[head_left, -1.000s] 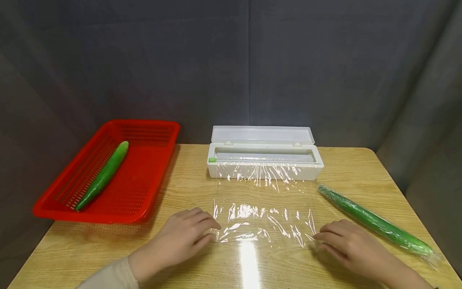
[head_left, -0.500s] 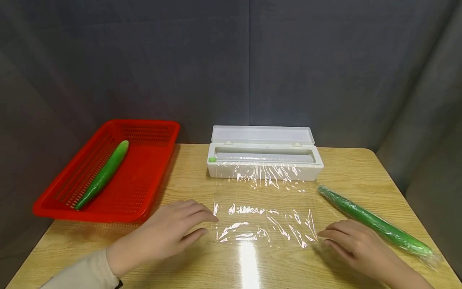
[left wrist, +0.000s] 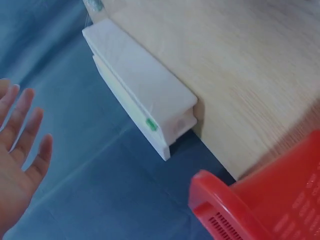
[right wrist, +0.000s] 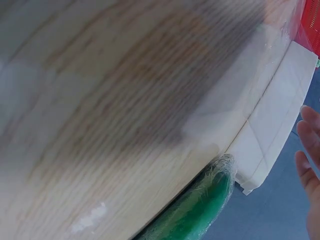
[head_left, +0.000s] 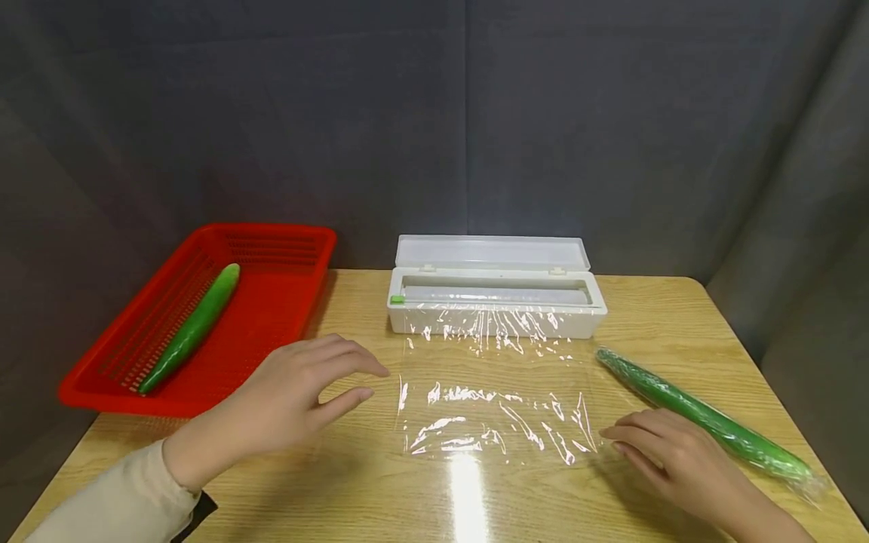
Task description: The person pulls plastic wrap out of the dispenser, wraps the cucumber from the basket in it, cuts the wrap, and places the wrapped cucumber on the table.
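Note:
A clear sheet of plastic wrap (head_left: pixel 495 415) lies wrinkled on the table, drawn out from the white wrap dispenser (head_left: pixel 498 324), whose lid stands up. My left hand (head_left: pixel 285 388) hovers left of the sheet, fingers extended and thumb apart, holding nothing; in the left wrist view its fingers (left wrist: pixel 25 130) are spread. At the sheet's near right corner is my right hand (head_left: pixel 668 456), fingers loosely bent; whether the fingertips touch the film is hard to tell. Beyond it lies a film-wrapped cucumber (head_left: pixel 709 418), its end also visible in the right wrist view.
A red plastic basket (head_left: pixel 271 392) stands at the left with one unwrapped cucumber (head_left: pixel 193 328) inside. The wooden table (head_left: pixel 380 498) ends at a dark curtain (head_left: pixel 339 136) behind and at the sides. A green cutter slider (head_left: pixel 397 299) sits at the dispenser's left end.
My left hand has moved off the sheet's near left corner, up and to the left toward the basket. My right hand has shifted slightly right. The film stays flat on the table.

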Demonstrator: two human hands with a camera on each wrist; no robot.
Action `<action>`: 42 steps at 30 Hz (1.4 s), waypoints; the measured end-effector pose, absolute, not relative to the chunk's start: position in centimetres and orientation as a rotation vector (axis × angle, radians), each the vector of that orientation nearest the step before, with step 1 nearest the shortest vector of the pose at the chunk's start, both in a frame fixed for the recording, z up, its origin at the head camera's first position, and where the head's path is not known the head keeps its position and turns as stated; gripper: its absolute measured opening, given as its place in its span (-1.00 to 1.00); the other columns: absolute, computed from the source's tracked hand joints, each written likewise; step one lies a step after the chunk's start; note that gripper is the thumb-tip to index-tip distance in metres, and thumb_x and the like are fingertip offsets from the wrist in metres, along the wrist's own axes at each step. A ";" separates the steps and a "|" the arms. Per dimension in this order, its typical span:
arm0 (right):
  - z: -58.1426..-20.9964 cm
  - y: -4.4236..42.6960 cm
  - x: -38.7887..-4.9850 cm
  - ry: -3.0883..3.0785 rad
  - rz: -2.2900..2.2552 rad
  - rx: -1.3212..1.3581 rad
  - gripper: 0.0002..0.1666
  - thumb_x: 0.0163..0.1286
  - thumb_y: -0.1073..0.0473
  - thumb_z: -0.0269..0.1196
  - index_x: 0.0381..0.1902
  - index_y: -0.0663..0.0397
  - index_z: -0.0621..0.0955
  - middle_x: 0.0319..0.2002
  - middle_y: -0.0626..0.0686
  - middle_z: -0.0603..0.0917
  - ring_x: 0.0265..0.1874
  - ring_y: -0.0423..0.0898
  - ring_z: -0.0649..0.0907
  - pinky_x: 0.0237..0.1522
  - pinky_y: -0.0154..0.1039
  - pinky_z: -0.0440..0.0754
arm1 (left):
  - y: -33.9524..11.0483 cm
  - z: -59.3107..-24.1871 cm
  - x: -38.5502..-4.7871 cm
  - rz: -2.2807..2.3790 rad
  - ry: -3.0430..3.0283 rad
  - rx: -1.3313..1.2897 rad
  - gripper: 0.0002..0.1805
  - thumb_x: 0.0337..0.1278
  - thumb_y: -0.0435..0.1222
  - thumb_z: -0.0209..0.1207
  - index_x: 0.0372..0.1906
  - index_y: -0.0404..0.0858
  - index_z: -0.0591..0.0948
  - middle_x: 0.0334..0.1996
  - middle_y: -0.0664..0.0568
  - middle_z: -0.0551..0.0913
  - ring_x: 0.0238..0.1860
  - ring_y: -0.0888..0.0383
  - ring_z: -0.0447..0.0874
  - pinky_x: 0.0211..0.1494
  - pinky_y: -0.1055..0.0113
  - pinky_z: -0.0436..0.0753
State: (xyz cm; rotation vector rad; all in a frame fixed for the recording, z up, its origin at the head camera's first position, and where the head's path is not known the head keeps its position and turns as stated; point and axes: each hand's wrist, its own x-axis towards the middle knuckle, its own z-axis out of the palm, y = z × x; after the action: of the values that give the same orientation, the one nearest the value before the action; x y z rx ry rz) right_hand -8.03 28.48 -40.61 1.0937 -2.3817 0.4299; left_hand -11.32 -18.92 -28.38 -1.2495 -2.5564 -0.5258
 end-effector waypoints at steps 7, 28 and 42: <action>-40.8 28.2 -8.5 -2.292 0.462 1.106 -0.52 0.61 -0.09 -0.06 -0.19 -0.03 0.75 -0.22 -0.22 0.68 -0.27 -0.24 0.64 -0.08 -0.40 0.48 | -19.5 -26.9 -13.2 -0.683 -2.605 -1.181 -0.74 0.24 -0.18 0.31 0.02 0.07 0.66 -0.04 0.36 0.64 0.06 0.26 0.59 -0.01 0.15 0.61; -41.4 27.8 -8.5 -2.249 0.496 1.092 -0.52 0.61 -0.08 -0.05 -0.20 -0.01 0.75 -0.23 -0.24 0.68 -0.28 -0.26 0.65 -0.08 -0.42 0.47 | -22.8 -23.2 -18.6 -1.151 -2.639 -0.606 -0.76 0.29 -0.09 0.27 0.02 0.02 0.69 -0.05 0.23 0.68 -0.14 0.19 0.53 -0.09 0.29 0.51; -40.9 28.1 -8.6 -2.255 0.485 1.085 -0.51 0.62 -0.08 -0.06 -0.19 -0.02 0.75 -0.23 -0.24 0.69 -0.29 -0.25 0.65 -0.09 -0.44 0.48 | -26.4 -23.7 -22.5 -1.213 -2.425 -0.415 -0.70 0.28 -0.10 0.28 0.02 -0.12 0.71 -0.22 0.19 0.69 -0.17 0.19 0.54 -0.10 0.42 0.43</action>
State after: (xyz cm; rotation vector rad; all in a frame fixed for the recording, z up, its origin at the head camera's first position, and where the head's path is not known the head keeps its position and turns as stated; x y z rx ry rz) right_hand -8.61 28.10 -40.86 1.0846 -2.2553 0.4851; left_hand -22.49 -26.37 -23.67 -0.4147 -2.4249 -1.2132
